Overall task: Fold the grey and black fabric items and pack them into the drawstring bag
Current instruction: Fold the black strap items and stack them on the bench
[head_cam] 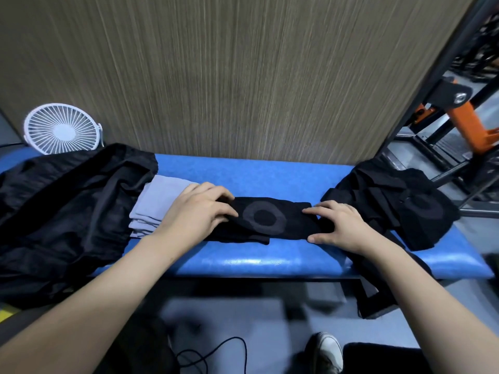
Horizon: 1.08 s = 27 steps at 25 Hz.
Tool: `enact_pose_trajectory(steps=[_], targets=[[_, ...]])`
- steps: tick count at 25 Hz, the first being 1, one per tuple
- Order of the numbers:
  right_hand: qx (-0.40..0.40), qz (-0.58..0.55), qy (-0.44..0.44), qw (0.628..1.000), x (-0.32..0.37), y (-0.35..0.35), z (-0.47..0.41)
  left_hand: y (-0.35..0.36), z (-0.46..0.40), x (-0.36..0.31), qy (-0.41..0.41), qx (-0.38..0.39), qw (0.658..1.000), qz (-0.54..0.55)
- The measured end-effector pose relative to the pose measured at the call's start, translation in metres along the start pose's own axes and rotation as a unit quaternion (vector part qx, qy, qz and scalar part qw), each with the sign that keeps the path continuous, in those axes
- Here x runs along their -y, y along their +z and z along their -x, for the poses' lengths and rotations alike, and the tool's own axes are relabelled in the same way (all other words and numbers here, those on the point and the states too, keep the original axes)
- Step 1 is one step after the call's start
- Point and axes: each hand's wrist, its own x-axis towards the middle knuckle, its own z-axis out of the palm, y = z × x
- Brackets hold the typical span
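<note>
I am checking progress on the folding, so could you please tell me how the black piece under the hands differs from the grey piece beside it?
The black piece lies mid-bench under both hands; the grey piece lies left of it, with only the left hand partly over it. The black piece bears a grey ring mark; the grey piece is plain. The grey piece's stacked edges show at its left; the black piece's layers are harder to see. Both lie folded flat on the blue bench.
</note>
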Motion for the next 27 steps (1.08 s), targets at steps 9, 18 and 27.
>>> enact_pose_trajectory(steps=[9,18,27], targets=[[-0.013,-0.033,-0.026,0.999,0.006,-0.001,0.002,0.001,0.008,0.0,-0.055,0.079,0.995,-0.003],[-0.183,-0.016,-0.045,0.982,0.011,0.0,0.001,0.003,0.008,0.0,-0.064,0.102,0.993,0.012],[-0.192,-0.208,-0.042,0.958,0.005,-0.008,0.015,0.012,0.002,-0.011,-0.043,0.088,0.995,0.024]])
